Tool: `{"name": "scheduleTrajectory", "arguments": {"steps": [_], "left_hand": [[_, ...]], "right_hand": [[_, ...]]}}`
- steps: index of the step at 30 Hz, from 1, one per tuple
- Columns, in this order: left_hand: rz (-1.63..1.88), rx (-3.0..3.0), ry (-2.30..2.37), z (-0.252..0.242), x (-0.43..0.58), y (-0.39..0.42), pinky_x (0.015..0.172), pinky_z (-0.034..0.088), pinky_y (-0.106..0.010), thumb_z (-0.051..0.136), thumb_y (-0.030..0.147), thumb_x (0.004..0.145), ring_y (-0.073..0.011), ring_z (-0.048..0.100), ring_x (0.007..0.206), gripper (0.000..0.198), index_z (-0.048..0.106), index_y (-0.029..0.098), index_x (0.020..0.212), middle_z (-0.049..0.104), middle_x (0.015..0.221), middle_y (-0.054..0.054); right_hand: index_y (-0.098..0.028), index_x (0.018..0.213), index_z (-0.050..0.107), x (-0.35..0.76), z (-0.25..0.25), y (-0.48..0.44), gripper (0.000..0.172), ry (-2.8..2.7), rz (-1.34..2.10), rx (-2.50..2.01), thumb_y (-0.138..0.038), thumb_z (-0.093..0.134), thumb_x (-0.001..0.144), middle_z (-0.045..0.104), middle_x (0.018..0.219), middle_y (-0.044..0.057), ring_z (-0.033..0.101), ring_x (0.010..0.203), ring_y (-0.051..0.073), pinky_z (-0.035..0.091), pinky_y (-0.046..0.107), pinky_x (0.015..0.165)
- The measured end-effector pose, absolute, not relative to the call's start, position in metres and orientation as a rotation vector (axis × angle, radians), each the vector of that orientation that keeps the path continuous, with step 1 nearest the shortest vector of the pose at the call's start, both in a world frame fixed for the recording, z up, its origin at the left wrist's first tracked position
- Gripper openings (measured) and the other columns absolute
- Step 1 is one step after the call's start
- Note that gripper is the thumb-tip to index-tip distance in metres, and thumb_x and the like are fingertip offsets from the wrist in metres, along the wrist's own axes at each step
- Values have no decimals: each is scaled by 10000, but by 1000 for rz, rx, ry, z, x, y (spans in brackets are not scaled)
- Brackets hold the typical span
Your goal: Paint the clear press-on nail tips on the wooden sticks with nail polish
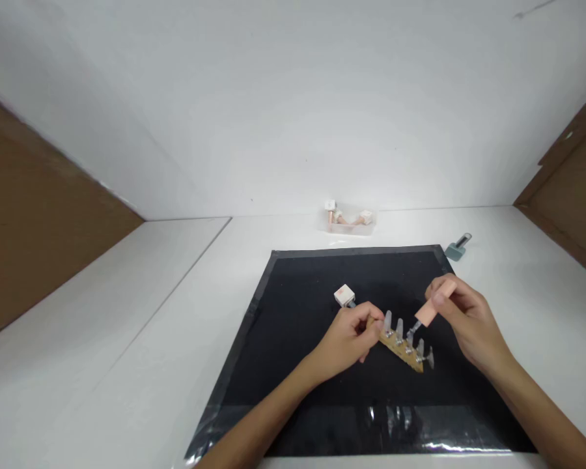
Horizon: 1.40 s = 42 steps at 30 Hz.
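My left hand [349, 335] pinches the near-left end of a tan strip [401, 350] that carries several clear nail tips [399, 329] on small clear stands. In my right hand [463, 316], the fingers are closed round the peach cap of a nail polish brush [435, 303]. The brush end points down and left and meets one of the middle nail tips; whether it touches the surface is too small to tell. Just behind my left hand is a white square nail polish bottle [344, 296], its neck partly hidden by the fingers.
A black mat [293, 365] with a shiny taped border lies under my hands on the white table [141, 345]. At the back stands a clear box [346, 228] with several peach-and-white bottles. A grey-green tool [456, 249] lies at the mat's far-right corner. Brown panels [39, 215] flank both sides.
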State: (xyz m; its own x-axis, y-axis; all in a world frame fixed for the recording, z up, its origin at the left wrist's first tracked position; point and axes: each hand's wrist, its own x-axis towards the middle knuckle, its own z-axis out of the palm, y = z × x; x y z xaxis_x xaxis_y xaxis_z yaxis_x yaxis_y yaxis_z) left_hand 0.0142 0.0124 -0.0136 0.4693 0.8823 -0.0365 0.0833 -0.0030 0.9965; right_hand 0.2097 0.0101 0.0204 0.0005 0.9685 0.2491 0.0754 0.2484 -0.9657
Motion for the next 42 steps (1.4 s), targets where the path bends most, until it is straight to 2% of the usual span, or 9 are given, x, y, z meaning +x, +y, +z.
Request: {"name": "scheduleTrajectory", "arguments": {"steps": [8, 11, 16, 21, 27, 33, 38, 42], "left_hand": [[649, 1513, 801, -13, 13, 8, 355, 289, -134, 513, 275, 817, -28, 376, 332, 165, 517, 161, 698, 386, 445, 104], [640, 1534, 794, -13, 12, 7, 349, 285, -128, 502, 239, 810, -23, 368, 333, 140, 516, 160, 696, 393, 450, 103], [644, 1535, 790, -11, 11, 7, 350, 293, -123, 500, 216, 797, -20, 361, 329, 120, 517, 161, 692, 384, 439, 107], [661, 1504, 800, -13, 11, 7, 342, 282, -123, 503, 205, 797, -22, 363, 329, 118, 516, 162, 688, 379, 439, 106], [699, 1405, 766, -15, 13, 6, 338, 286, -129, 528, 332, 822, -22, 366, 322, 212, 493, 167, 693, 379, 446, 106], [673, 1260, 743, -10, 16, 4, 308, 277, -139, 562, 590, 745, -23, 362, 297, 433, 468, 173, 678, 390, 439, 103], [655, 1159, 770, -11, 19, 1, 293, 269, -133, 583, 613, 716, -20, 346, 282, 456, 456, 178, 671, 395, 407, 111], [661, 1137, 773, -13, 18, 0, 294, 274, -132, 589, 621, 705, -17, 346, 284, 465, 470, 172, 683, 402, 406, 111]], "right_hand": [[-212, 642, 627, 200, 25, 5, 287, -1562, 963, -1017, -430, 613, 829, 608, 651, 8, 566, 596, 149, 464, 255, 558], [-212, 594, 619, 198, 28, 4, 283, -1685, 883, -979, -345, 617, 843, 611, 632, 9, 561, 585, 142, 452, 253, 543], [-227, 632, 636, 198, 27, 4, 199, -1794, 685, -958, -182, 631, 826, 618, 626, -10, 563, 631, 141, 438, 251, 566], [-228, 657, 637, 202, 26, 4, 179, -1765, 575, -960, -177, 634, 829, 619, 630, -12, 551, 624, 139, 440, 260, 572], [-227, 662, 634, 198, 28, 2, 261, -1684, 727, -847, -379, 586, 868, 635, 621, 1, 562, 595, 142, 453, 254, 513], [-235, 674, 652, 196, 25, 2, 171, -1750, 632, -851, -259, 638, 843, 657, 643, -1, 572, 631, 149, 463, 273, 555], [-234, 676, 648, 198, 25, 4, 150, -1759, 526, -900, -167, 652, 810, 651, 644, -6, 552, 601, 149, 442, 283, 537], [-237, 678, 649, 199, 26, 2, 154, -1677, 553, -918, -225, 642, 832, 644, 634, -5, 560, 618, 154, 456, 278, 542]]}}
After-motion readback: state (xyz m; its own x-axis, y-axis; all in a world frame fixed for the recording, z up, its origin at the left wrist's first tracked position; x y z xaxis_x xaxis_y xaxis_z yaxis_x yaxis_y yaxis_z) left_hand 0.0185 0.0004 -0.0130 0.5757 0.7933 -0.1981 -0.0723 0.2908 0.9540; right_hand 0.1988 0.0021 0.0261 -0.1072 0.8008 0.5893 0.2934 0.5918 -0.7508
